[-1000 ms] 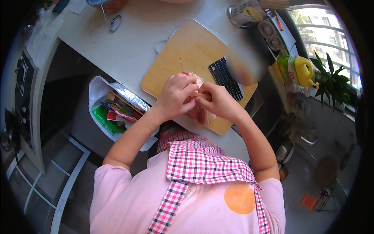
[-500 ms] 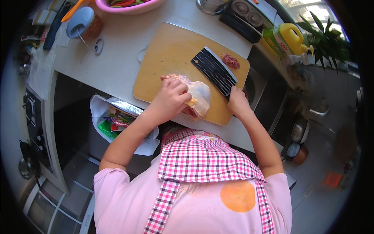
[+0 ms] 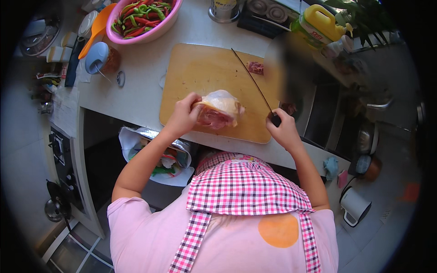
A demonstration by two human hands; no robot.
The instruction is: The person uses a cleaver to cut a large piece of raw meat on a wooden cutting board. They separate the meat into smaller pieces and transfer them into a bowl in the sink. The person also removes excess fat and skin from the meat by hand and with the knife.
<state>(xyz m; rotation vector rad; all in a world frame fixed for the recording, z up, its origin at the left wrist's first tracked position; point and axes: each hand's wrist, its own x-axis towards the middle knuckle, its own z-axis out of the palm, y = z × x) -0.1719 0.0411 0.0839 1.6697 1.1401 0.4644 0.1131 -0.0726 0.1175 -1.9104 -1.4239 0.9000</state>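
Observation:
My left hand (image 3: 185, 113) is closed on the left end of a piece of raw poultry (image 3: 218, 109), with pale skin on top and pink flesh toward me. The piece is over the near part of a wooden cutting board (image 3: 195, 63); I cannot tell whether it is lifted clear. My right hand (image 3: 283, 127) grips the dark handle of a cleaver (image 3: 253, 81). Its blade stands nearly edge-on, a thin dark line slanting up to the left across the board. A small chunk of red meat (image 3: 256, 68) lies beyond the blade.
A pink basin (image 3: 119, 37) of red and green peppers stands at the far left, near a blue-lidded jar (image 3: 97, 58). The sink (image 3: 314, 116) is to the right, with a yellow-capped jug (image 3: 318, 25) behind. An open waste bag (image 3: 180, 177) hangs below the counter edge.
My left hand has turned the poultry so its fleshy side shows toward me. The cleaver, earlier lying flat with its broad face visible, is now turned onto its edge.

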